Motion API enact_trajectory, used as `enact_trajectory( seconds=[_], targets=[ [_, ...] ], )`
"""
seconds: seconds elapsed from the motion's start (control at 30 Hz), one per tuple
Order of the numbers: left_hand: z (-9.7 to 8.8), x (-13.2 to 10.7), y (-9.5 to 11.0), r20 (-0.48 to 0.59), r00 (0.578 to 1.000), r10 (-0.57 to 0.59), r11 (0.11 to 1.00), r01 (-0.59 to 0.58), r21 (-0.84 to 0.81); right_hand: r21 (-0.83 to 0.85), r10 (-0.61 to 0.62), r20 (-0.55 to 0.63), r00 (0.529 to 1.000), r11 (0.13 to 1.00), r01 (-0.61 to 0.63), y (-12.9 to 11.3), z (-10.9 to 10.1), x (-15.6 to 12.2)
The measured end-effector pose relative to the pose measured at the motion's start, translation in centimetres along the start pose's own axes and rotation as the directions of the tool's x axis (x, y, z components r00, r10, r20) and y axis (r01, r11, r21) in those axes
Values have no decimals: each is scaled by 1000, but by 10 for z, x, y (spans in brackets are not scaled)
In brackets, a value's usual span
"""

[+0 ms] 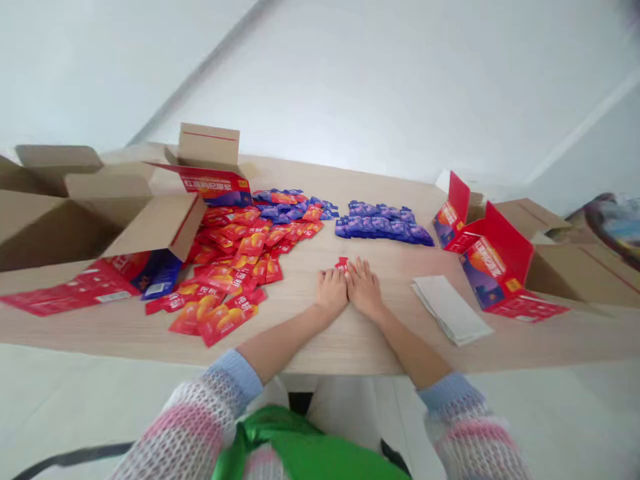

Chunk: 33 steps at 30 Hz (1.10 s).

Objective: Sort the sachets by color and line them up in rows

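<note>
At the middle of the table, a small red packet (343, 263) lies mostly hidden under my hands, with only its top edge showing. My left hand (331, 291) rests on it, knuckles bent and fingers curled down. Side by side with it, thumbs touching, is my right hand (364, 288), whose fingers stretch flat over the packet's right part. Left of my hands spreads a loose heap of red packets (250, 243), with purple packets (285, 212) at its back. Rows of purple packets (383, 222), overlapping each other, lie just beyond my hands.
Open cardboard cartons (50, 227) stand at the left, beside a red printed box (215, 185). Open red-and-purple boxes (493, 267) stand at the right. A folded white paper sheet (450, 309) lies right of my hands. A white wall (375, 87) rises behind the table (320, 353).
</note>
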<state>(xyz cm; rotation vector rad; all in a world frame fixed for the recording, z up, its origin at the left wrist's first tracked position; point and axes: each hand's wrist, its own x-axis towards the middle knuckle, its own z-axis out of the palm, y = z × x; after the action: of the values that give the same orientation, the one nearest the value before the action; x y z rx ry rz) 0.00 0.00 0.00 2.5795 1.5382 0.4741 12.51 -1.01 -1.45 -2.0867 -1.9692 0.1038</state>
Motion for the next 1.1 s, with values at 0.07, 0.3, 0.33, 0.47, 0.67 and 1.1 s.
enact_trajectory(
  seconds=[0.07,0.3,0.33,0.47,0.67,1.1],
  targets=[
    [-2,-2,-1,-15,1000,-1,1000,1,-4,42,-32,-34,999,999,33,-3,-4,1],
    [-5,6,-19,-55,974,-221,937,196,-291,83,-80,52,995,994,75,-15,-6,-7],
    [-5,9,-22,-55,964,-260,913,227,-338,95,-74,61,995,993,68,-16,-6,-7],
    [-7,12,-27,-87,954,-288,891,234,-390,200,-16,73,997,980,1,-17,-6,-3],
    [-3,3,-21,-2,999,49,986,-49,-162,218,82,8,997,973,-82,-16,-8,3],
    [-28,29,-72,66,980,-186,982,185,24,243,-34,138,990,970,-1,-32,4,5]
  ],
)
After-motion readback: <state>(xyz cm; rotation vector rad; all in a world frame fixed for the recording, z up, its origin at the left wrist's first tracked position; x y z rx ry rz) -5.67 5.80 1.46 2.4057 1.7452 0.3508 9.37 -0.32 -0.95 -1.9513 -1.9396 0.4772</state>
